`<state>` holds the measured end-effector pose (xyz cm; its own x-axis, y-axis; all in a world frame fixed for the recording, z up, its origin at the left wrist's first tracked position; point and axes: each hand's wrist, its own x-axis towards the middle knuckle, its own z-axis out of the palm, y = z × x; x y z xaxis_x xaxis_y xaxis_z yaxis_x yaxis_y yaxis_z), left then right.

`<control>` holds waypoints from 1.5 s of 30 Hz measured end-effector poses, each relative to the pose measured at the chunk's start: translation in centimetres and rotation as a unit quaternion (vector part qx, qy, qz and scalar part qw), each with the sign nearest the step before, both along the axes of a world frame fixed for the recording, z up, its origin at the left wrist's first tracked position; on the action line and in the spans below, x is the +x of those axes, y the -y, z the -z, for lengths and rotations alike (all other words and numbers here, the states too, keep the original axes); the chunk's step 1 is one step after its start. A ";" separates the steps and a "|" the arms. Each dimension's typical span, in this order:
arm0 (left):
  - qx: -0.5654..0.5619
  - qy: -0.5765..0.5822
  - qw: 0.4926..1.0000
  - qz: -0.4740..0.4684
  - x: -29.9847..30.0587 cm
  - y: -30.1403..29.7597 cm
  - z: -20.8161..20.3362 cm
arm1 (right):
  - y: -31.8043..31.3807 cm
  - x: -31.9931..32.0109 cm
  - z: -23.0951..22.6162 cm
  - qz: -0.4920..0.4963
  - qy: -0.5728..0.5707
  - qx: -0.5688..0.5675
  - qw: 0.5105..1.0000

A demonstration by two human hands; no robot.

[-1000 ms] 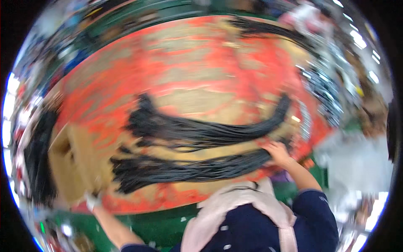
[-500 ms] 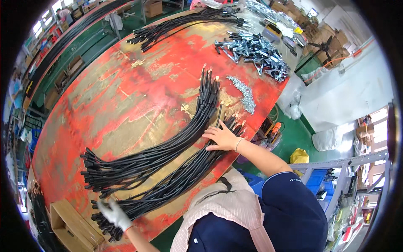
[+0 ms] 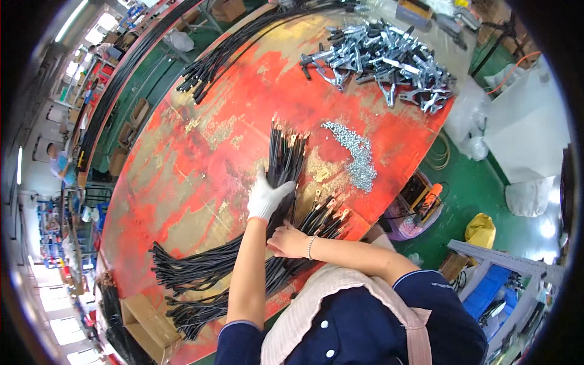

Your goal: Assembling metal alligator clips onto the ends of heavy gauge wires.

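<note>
Two bundles of black cables with copper-coloured lugs lie side by side on the red, worn table [image 3: 231, 143]. My left hand, in a white glove [image 3: 266, 196], reaches across the farther bundle [image 3: 207, 264] just below its lugs. Its thumb is on the right side and its fingers on the left, closed round the cables. Close by, my bare right hand [image 3: 288, 241], with a bracelet at the wrist, has its fingers bent in against the cables. Part of their grip is hidden. Lugs of the nearer bundle [image 3: 325, 216] point up and right beyond my right hand.
Small silvery metal parts [image 3: 356, 155] lie scattered right of the cables. Behind them is a heap of metal clamps [image 3: 389, 61]. More black cables [image 3: 213, 67] lie at the far edge. A cardboard box [image 3: 149, 325] stands at the near left, a metal rack [image 3: 486, 267] at the right.
My left hand has left the cables' far-left ends and come to the lug end of the farther bundle. My right hand has moved left, its fingers now bent. That bundle's lug end has shifted left.
</note>
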<state>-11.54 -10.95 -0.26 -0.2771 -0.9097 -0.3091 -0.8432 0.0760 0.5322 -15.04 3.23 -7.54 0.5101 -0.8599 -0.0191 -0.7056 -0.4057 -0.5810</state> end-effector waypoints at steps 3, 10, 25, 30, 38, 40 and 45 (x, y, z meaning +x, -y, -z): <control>0.028 0.123 0.992 -0.027 -5.1 1.6 0.3 | -1.2 -4.4 -2.4 -0.046 0.145 0.008 0.988; 0.055 0.128 0.990 0.011 -7.0 3.9 2.9 | -6.5 -25.5 -3.2 0.204 0.232 -0.021 0.951; 0.085 0.108 0.989 0.055 -11.4 4.5 3.6 | -5.9 -41.7 7.3 0.660 -0.105 -0.121 0.734; 0.102 -0.033 0.994 0.027 -9.8 4.4 5.9 | -6.5 -41.8 7.8 0.662 -0.097 -0.111 0.735; 0.111 -0.131 0.984 0.042 -9.6 4.0 6.9 | -6.5 -42.3 9.1 0.654 -0.153 -0.149 0.726; 0.129 -0.189 0.972 0.045 -9.7 3.6 6.3 | -5.9 -42.4 9.6 0.657 -0.165 -0.167 0.716; 0.144 -0.150 0.973 0.101 -10.2 3.3 5.5 | -6.4 -42.2 10.0 0.668 -0.191 -0.198 0.691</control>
<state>-21.77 -14.29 -5.81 -0.5586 -0.7145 -0.4212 -0.6305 0.0358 0.7754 -57.28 9.61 -17.54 -0.7219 -0.5345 0.4395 -0.6753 0.6830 -0.2784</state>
